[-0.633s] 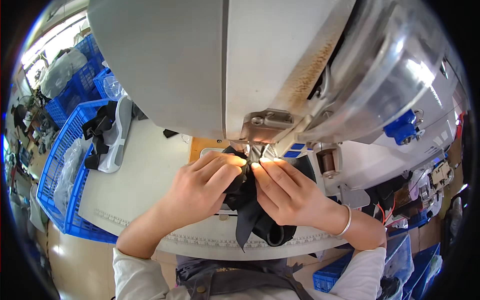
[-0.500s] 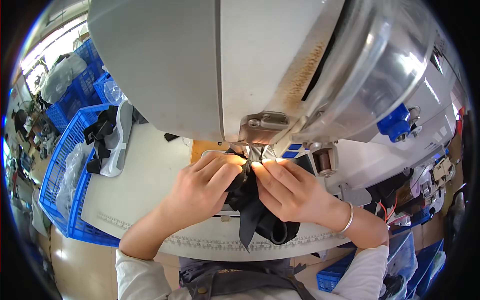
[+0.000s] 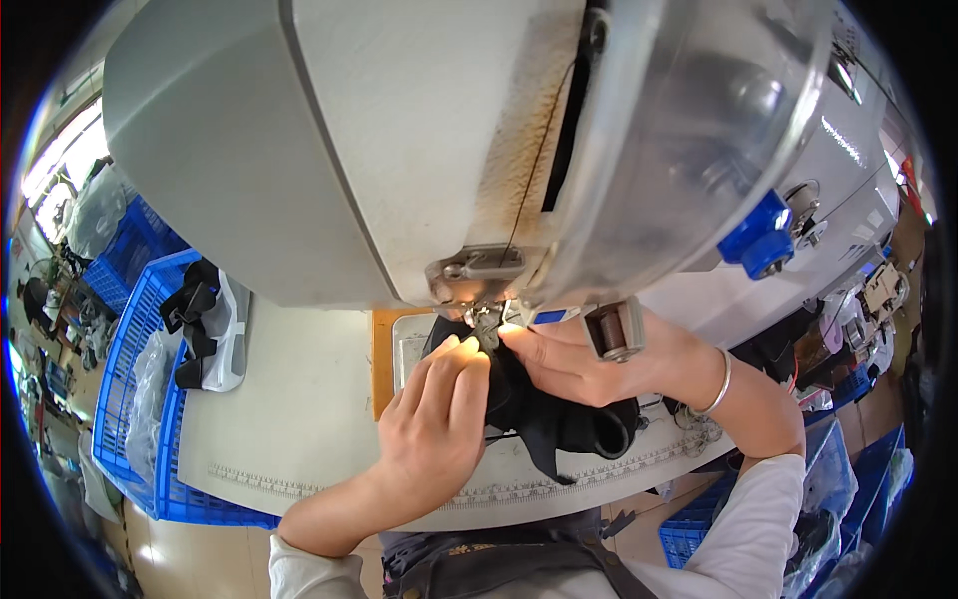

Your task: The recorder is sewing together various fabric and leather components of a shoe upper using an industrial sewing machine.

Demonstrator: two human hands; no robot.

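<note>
Head view: at the bottom edge, nearest, are a dark apron (image 3: 499, 567) and two white sleeves (image 3: 743, 509), the forearms reaching up toward the middle of the frame. Just above the apron, a ruler strip (image 3: 299, 487) follows the curved front edge of a pale worktable (image 3: 289, 419). At the centre, the left hand (image 3: 436, 419) has its fingers drawn together, tips closed narrowly on a bunched piece of black fabric (image 3: 559, 424). The right hand (image 3: 589, 364), a bangle (image 3: 720, 384) on its wrist, grips the same piece from the other side, just right of centre. The fabric lies on the table under the sewing machine (image 3: 429, 120), a loose tail hanging toward the ruler strip. Glare by the fingertips probably hides where needle and cloth meet. The machine's pale head fills the upper middle; a clear cover (image 3: 689, 150), a blue knob (image 3: 756, 237) and a brown spool (image 3: 613, 334) sit right of it. At left, a blue crate (image 3: 165, 419) holds clear plastic, a black-and-grey strapped piece (image 3: 225, 339) beside it. Beyond, at the far upper left, are more blue crates (image 3: 145, 250) and a bright window (image 3: 65, 160).
</note>
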